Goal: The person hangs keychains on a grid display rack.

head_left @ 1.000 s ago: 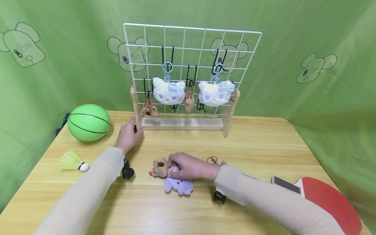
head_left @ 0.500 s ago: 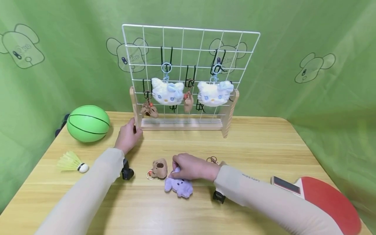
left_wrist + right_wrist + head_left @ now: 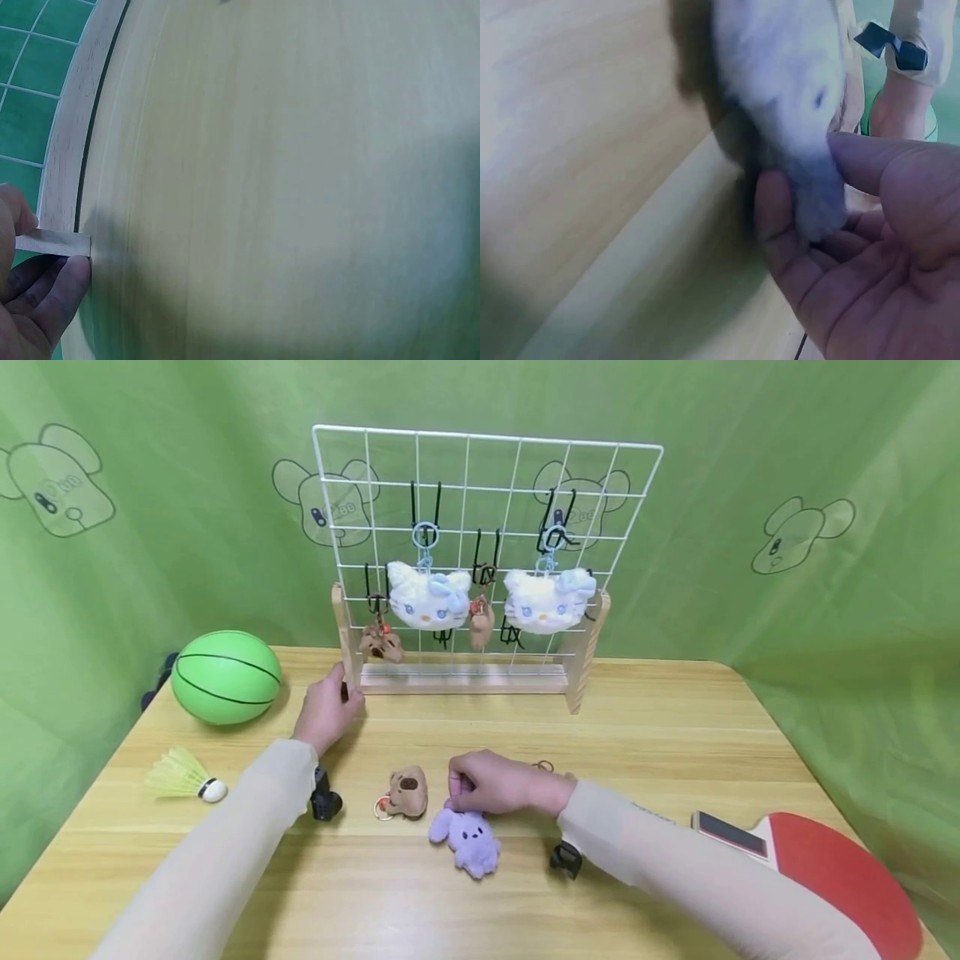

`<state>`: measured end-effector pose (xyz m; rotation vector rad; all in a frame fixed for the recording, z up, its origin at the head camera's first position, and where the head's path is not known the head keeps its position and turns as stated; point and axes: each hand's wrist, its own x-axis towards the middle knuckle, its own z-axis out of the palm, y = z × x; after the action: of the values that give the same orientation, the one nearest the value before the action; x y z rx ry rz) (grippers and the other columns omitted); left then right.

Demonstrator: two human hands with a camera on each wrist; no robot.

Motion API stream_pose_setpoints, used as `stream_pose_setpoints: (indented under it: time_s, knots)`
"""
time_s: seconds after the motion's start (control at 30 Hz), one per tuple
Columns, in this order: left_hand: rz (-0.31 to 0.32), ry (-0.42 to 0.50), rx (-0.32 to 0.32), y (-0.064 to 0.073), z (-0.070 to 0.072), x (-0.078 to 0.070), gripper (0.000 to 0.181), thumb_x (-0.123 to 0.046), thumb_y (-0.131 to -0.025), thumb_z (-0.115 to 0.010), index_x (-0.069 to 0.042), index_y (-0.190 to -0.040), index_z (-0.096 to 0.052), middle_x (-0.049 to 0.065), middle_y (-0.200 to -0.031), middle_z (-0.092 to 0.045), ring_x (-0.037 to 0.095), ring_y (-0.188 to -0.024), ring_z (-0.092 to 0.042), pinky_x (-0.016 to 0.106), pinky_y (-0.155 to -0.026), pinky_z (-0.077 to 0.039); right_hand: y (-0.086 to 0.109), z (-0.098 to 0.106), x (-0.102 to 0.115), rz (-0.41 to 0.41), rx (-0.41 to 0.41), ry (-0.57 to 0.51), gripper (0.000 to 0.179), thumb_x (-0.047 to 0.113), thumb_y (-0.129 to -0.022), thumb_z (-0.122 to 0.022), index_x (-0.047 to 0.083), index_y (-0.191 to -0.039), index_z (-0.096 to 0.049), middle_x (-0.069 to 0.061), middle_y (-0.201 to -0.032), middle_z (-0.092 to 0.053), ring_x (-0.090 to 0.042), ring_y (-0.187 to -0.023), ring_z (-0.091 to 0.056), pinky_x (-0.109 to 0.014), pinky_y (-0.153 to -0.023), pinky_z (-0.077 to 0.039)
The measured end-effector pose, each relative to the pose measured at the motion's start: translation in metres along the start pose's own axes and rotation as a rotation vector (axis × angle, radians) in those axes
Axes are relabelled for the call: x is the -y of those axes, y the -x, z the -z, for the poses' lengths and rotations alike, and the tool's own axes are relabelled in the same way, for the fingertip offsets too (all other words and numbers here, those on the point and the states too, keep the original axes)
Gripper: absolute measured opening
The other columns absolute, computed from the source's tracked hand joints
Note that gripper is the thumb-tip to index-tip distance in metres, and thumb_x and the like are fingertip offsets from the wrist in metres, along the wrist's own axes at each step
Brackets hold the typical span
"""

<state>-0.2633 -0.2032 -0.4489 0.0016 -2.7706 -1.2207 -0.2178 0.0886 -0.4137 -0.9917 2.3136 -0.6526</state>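
Note:
My right hand (image 3: 497,783) pinches a purple plush keychain (image 3: 474,842) by one end, between thumb and fingers; the toy's face and legs show below the fingertips. Up close in the right wrist view, the plush (image 3: 787,82) looks pale and slightly blurred. At the display rack's left side, my left hand (image 3: 327,710) grips the end of its wooden foot (image 3: 56,241), thumb on one side and fingers on the other. A brown plush keychain (image 3: 409,792) with a metal ring lies on the table, left of the purple one.
The white wire grid (image 3: 491,441) carries black hooks with two white cat-face plushes (image 3: 429,597) and two brown plush keychains (image 3: 382,643). A green ball (image 3: 227,677) and a shuttlecock (image 3: 183,777) lie left, a red paddle (image 3: 840,877) right. Another ring (image 3: 543,766) shows behind my right wrist.
My right hand has moved slightly right, away from the brown plush. The purple plush has turned and come out further below the fingers. My left hand stays on the rack's foot.

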Motion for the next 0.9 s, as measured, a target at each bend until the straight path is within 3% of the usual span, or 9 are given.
stream_pose_setpoints:
  time_s: [0.13,0.33,0.53,0.73,0.9]
  knots:
    - [0.008,-0.002,0.001,0.001,0.000,0.000,0.052,-0.009,-0.102,-0.053,0.003,-0.152,-0.043,0.031,-0.108,-0.070,0.023,-0.069,-0.060,0.029,-0.058,-0.050,0.005,0.003,-0.007,0.061,0.009,-0.025,0.008,0.009,-0.096,-0.071,0.005,-0.089,-0.067,0.004,-0.073,-0.058,-0.001,-0.065,-0.048,-0.016,-0.060,-0.043]
    - [-0.001,-0.008,0.001,0.001,-0.001,0.000,0.052,-0.009,-0.102,-0.052,0.004,-0.151,-0.043,0.032,-0.109,-0.070,0.024,-0.072,-0.062,0.029,-0.059,-0.050,0.013,0.006,-0.018,0.090,0.018,-0.149,0.008,0.007,-0.098,-0.068,0.002,-0.097,-0.074,-0.003,-0.082,-0.071,0.000,-0.071,-0.057,-0.017,-0.068,-0.051]
    - [0.010,-0.009,0.004,0.000,-0.001,0.000,0.051,-0.009,-0.102,-0.052,0.004,-0.151,-0.043,0.031,-0.107,-0.070,0.023,-0.069,-0.060,0.028,-0.058,-0.050,0.020,0.011,-0.025,0.103,-0.036,-0.298,0.019,0.005,-0.104,-0.056,0.000,-0.108,-0.074,-0.014,-0.103,-0.078,-0.007,-0.090,-0.069,-0.021,-0.089,-0.058]
    - [0.016,-0.007,0.005,0.000,-0.001,0.001,0.052,-0.009,-0.102,-0.051,0.004,-0.152,-0.042,0.031,-0.108,-0.070,0.023,-0.069,-0.060,0.029,-0.058,-0.050,0.023,0.010,-0.025,0.080,-0.078,-0.478,0.023,0.007,-0.108,-0.049,-0.004,-0.116,-0.068,-0.021,-0.111,-0.075,-0.012,-0.096,-0.071,-0.024,-0.088,-0.061]
    - [0.014,-0.010,0.003,-0.001,-0.001,0.000,0.050,-0.008,-0.102,-0.051,0.004,-0.150,-0.043,0.032,-0.111,-0.070,0.024,-0.071,-0.061,0.029,-0.059,-0.051,0.022,0.011,-0.026,0.066,-0.178,-0.578,0.024,0.009,-0.109,-0.049,-0.003,-0.120,-0.067,-0.022,-0.114,-0.075,-0.010,-0.095,-0.072,-0.025,-0.089,-0.061]
